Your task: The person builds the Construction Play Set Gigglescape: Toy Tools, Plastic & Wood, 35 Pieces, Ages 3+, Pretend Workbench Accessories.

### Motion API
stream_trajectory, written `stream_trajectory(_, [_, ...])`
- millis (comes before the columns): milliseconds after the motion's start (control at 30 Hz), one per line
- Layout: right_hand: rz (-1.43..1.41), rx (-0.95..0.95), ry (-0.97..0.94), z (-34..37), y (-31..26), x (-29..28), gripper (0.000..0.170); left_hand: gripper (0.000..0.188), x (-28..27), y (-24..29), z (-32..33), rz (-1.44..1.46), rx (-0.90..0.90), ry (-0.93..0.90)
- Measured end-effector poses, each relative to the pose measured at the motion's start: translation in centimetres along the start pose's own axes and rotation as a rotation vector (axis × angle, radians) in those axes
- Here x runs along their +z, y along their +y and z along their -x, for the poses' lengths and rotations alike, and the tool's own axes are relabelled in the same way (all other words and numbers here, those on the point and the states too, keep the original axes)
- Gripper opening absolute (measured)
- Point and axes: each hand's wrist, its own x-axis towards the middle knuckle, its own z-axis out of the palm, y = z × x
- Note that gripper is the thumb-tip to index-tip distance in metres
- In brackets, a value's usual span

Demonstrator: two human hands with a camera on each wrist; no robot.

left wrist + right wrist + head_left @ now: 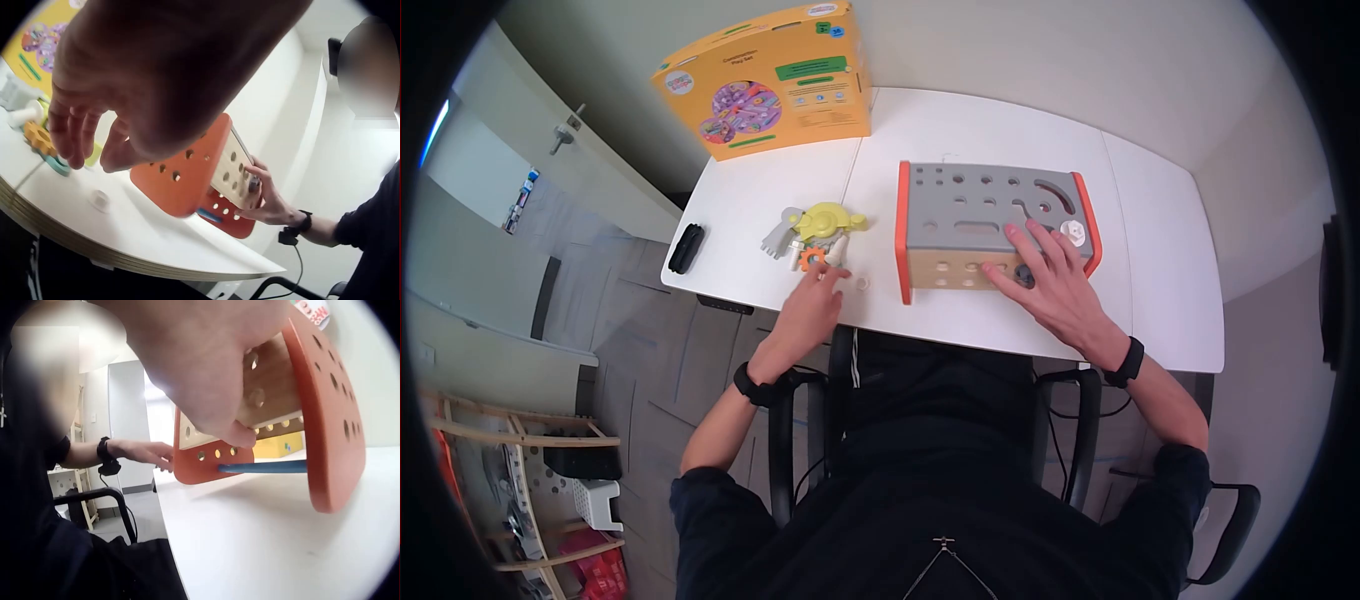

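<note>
While the right hand (pixel 1055 285) grips the front edge of a toy workbench (pixel 960 185), its fingers laid over the grey top and its thumb against the wooden front panel (pixel 935 268), the left hand (pixel 808 308) hovers beside a small heap of toy parts, fingers loosely bent, with nothing visible in its grasp; the workbench stands on the white table (pixel 1160 300), its orange side panels (pixel 194 169) upright, a blue rod (pixel 269 467) running low between them; a white nut (pixel 1073 233) sits on the top near the right end, and a dark grey piece (pixel 254 184) is set in the front panel, just beside that hand.

Nearest the left fingertips lie an orange gear (pixel 39 139) and a white cone-shaped piece (pixel 838 249); just behind are a yellow part (pixel 822 218) and a grey toothed part (pixel 778 238); a white ring (pixel 863 284) rests apart from the heap, near the table's front edge.

At the back left of the table stands an orange printed carton (pixel 800 110); a black case (pixel 687 249) lies at the left edge; a black band (pixel 1124 364) circles the right wrist.
</note>
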Motion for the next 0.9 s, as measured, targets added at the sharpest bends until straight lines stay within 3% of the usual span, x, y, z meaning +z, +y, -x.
stream_trajectory(133, [0.023,-0.029,-0.014,0.6,-0.9,2.7,0.081,0.037,0.1,-3.0,-1.2,-0.183,0.070,0.241])
stream_trajectory(433, [0.024,0.101,0.006,-1.0,-3.2,4.4,0.077,0.057,1.2,-2.9,-2.5,-0.466,0.072,0.160])
stream_trajectory(533, [0.050,0.076,0.035,-1.2,-2.7,5.2,0.071,0.054,1.2,-2.8,-2.7,-0.426,0.068,0.165])
stream_trajectory(733, [-0.217,0.170,0.042,-1.8,-2.7,3.2,0.055,0.040,2.0,-3.7,-3.5,-0.310,0.145,0.158])
stream_trajectory(900, [-0.231,0.177,0.023,-1.9,-2.6,3.0,0.055,0.032,1.6,-3.0,-3.5,-0.237,0.165,0.162])
